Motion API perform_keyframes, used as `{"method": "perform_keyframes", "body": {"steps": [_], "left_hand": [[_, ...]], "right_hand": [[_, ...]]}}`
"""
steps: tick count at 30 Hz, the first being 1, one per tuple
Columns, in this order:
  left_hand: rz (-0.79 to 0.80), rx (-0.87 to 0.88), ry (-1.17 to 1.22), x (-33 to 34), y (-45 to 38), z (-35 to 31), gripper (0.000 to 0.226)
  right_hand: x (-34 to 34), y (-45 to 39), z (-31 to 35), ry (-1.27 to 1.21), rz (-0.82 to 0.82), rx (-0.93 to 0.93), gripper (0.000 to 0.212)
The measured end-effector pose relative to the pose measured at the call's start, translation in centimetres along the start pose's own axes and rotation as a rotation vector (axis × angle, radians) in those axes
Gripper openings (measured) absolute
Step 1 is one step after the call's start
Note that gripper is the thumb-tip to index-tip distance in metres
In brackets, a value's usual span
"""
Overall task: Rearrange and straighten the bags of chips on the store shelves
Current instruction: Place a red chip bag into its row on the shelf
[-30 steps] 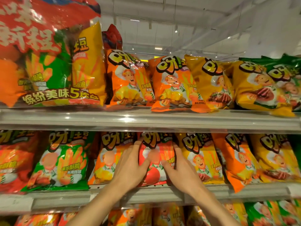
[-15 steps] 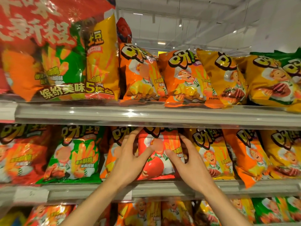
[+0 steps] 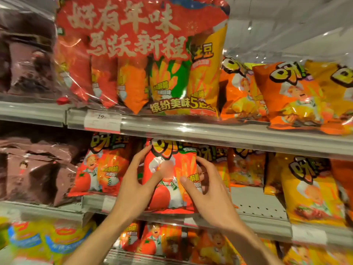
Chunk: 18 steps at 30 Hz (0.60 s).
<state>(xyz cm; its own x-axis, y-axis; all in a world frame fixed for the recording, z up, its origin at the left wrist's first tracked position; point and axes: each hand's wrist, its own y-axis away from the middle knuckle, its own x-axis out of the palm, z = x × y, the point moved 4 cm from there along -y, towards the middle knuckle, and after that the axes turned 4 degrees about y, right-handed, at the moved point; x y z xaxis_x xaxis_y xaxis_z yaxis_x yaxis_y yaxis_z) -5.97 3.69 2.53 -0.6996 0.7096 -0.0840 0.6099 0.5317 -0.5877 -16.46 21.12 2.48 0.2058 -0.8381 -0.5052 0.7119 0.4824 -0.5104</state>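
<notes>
In the head view, the only one, both hands are on a red bag [image 3: 170, 180] that stands upright at the front lip of the middle shelf [image 3: 257, 211]. The left hand [image 3: 137, 186] has its fingers spread along the bag's left edge with the thumb pressed on its face; the right hand [image 3: 208, 196] curls its fingers round the right edge, thumb on the front, so the bag is held between them. The job looks only partly done: left of the left fingers a second red bag [image 3: 99, 169] leans a little, and right of the right fingers the orange bags [image 3: 246, 167] sit further back while a yellow bag [image 3: 311, 190] tips forward and out of line. Just past the right fingers lies a bare stretch of perforated shelf, the open room for sliding bags forward or sideways. Above the fingertips the upper shelf rail [image 3: 229, 134] sits close to the bag's top, leaving little room to lift. The front lip lies just below the hands, so a bag pulled too far could topple off.
</notes>
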Motion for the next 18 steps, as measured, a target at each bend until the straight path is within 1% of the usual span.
{"method": "perform_keyframes", "body": {"steps": [3, 6, 8, 9, 11, 13, 15, 17, 18], "left_hand": [[-0.039, 0.01, -0.012, -3.6, -0.1, 0.4, 0.063], [-0.064, -0.001, -0.031, -6.6, -0.3, 1.0, 0.062], [-0.069, -0.012, -0.039, -8.3, -0.4, 1.7, 0.061], [-0.068, -0.018, -0.039, -9.0, -0.5, 1.9, 0.062], [-0.067, -0.019, -0.05, -10.0, -0.5, 2.1, 0.064], [-0.08, -0.019, -0.055, -10.7, -0.6, 2.4, 0.069], [-0.084, -0.025, -0.041, -11.0, -0.7, 2.8, 0.07], [-0.08, -0.018, -0.032, -10.9, -0.8, 3.1, 0.066], [-0.075, -0.014, -0.031, -10.8, -0.8, 3.1, 0.063]], "right_hand": [[3.1, -0.2, 2.1, -0.001, 0.036, -0.044, 0.062], [5.0, -0.5, 3.4, -0.012, 0.067, -0.062, 0.051], [5.5, -1.4, 3.1, 0.023, 0.022, -0.047, 0.048], [5.3, -1.8, 2.6, 0.111, -0.035, -0.04, 0.048], [4.7, -2.8, 0.9, 0.444, -0.149, -0.003, 0.05], [4.4, -3.7, -0.9, 0.755, -0.212, 0.067, 0.06], [4.3, -4.2, -2.1, 0.931, -0.188, 0.162, 0.075], [4.1, -4.4, -3.1, 0.997, -0.126, 0.275, 0.087], [3.9, -4.5, -3.6, 0.993, -0.111, 0.308, 0.09]]}}
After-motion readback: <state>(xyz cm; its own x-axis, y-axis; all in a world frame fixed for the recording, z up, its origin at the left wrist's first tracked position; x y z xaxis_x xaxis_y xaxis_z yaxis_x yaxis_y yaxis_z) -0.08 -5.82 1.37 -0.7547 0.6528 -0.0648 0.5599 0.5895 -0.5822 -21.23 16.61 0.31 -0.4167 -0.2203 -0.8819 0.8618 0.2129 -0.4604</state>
